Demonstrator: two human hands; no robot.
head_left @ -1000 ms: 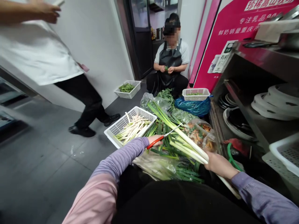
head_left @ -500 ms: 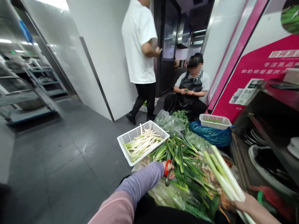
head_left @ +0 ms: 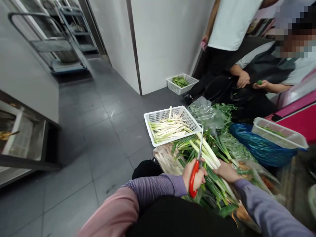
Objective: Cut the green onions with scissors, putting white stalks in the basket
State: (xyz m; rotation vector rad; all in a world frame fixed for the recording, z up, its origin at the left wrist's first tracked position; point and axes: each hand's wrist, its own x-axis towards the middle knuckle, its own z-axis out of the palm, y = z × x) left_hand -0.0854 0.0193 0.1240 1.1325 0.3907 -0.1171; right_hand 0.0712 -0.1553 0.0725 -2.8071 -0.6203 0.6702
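Two hands work at near centre: left hand (head_left: 195, 176), fingers clamped on red-handled scissors (head_left: 194, 179), blades upright; right hand (head_left: 226, 171), fingers clamped on spring onions (head_left: 207, 151), just beside a white plastic basket (head_left: 164, 111).

Red-handled scissors (head_left: 194, 180), upright, blades pointing up, white-stemmed spring onions (head_left: 208, 150), slanting just beside them

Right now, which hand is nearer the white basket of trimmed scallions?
Left hand, holding the red-handled scissors, is nearer, just below the front edge of the white basket. The right hand is farther right, on the scallion stalks.
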